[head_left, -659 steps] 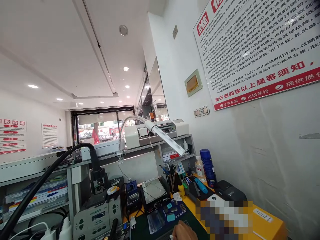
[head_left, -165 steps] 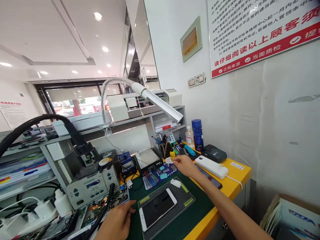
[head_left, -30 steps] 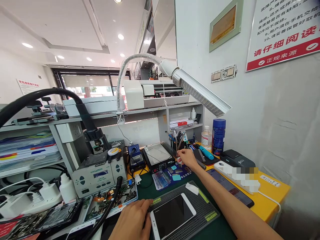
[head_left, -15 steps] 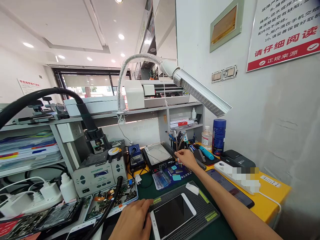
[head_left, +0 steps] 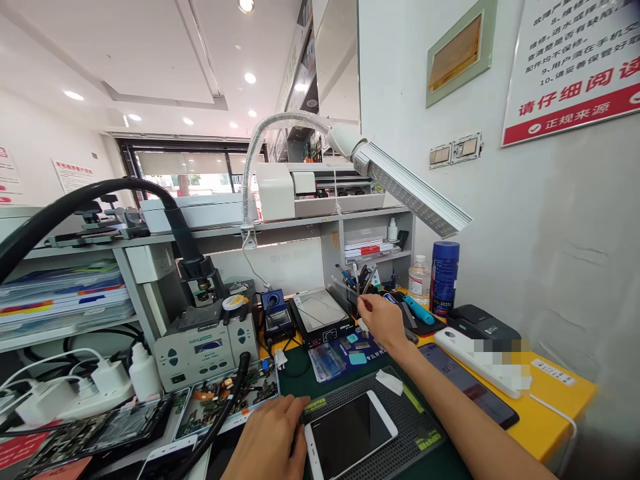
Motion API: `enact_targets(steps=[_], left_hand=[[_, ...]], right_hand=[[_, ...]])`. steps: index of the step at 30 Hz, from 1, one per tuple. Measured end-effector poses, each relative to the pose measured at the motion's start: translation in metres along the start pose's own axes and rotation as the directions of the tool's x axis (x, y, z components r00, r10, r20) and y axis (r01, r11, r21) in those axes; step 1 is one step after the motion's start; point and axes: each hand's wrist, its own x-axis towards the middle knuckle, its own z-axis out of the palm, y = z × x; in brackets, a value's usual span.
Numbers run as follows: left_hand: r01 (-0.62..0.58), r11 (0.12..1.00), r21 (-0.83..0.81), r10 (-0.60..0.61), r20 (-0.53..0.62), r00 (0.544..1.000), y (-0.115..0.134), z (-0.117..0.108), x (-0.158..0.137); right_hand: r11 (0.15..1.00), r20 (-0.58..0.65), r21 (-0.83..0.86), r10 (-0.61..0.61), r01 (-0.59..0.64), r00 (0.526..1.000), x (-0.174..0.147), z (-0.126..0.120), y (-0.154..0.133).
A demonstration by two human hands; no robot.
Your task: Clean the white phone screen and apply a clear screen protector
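Right hand (head_left: 383, 320): fingertips come together narrowly, near the upright tools (head_left: 367, 281); whether something thin is between them, I cannot tell
Left hand (head_left: 275, 437): lies with bent fingers, just beside the left edge of the white phone; its palm is hidden, so I cannot tell if it holds something
White phone (head_left: 353, 433): rests on the grey perforated mat (head_left: 407, 437), dark screen upward
White scrap (head_left: 389, 383): on the far part of this mat
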Motion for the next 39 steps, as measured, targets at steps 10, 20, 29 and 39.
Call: enact_targets(steps=[10, 20, 29, 39], left_hand=[[0.05, 0.607, -0.793, -0.319, -0.186, 0.929, -0.002, -0.008, 0.007], [-0.196, 0.18, -0.964, -0.523, -0.263, 0.811, -0.014, -0.029, 0.013], [-0.242, 0.16, -0.957, -0.513, -0.29, 0.808, -0.018, -0.027, 0.013], [-0.214, 0.028, -0.976, -0.527, -0.196, 0.827, -0.02, -0.027, 0.014]], right_hand=[[0.693, 0.515, 0.649, -0.098, -0.313, 0.852, -0.028, -0.013, -0.052], [0.608, 0.753, 0.583, -0.155, -0.539, 0.639, -0.051, -0.013, -0.074], [0.655, 0.787, 0.56, -0.228, -0.507, 0.574, -0.053, -0.009, -0.067], [0.632, 0.811, 0.533, -0.189, -0.563, 0.554, -0.056, -0.004, -0.069]])
